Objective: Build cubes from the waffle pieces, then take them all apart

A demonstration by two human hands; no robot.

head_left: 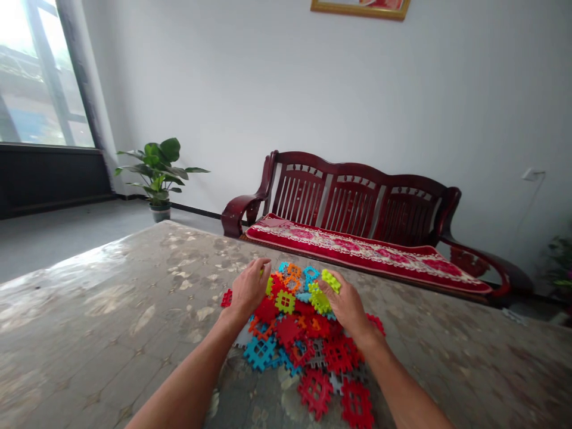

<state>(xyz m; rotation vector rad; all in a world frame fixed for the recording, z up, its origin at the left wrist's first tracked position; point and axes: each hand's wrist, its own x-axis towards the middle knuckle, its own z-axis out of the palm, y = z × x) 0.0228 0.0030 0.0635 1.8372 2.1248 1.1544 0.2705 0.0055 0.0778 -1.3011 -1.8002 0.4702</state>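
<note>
A heap of plastic waffle-shaped building tiles (308, 345) in red, blue, orange, grey and lime green lies on the patterned table (111, 310). My left hand (248, 288) rests on the heap's far left side, fingers curled round a lime green tile whose edge shows at the fingertips. My right hand (346, 305) is at the heap's far right, fingers pinched on another lime green tile (330, 280) held just above the pile. More green tiles (319, 300) lie between my hands.
A dark red wooden bench (357, 208) with a red patterned cushion stands behind the table against the grey wall. A potted plant (158, 173) sits on the floor by the window at left. A framed picture (360, 7) hangs above.
</note>
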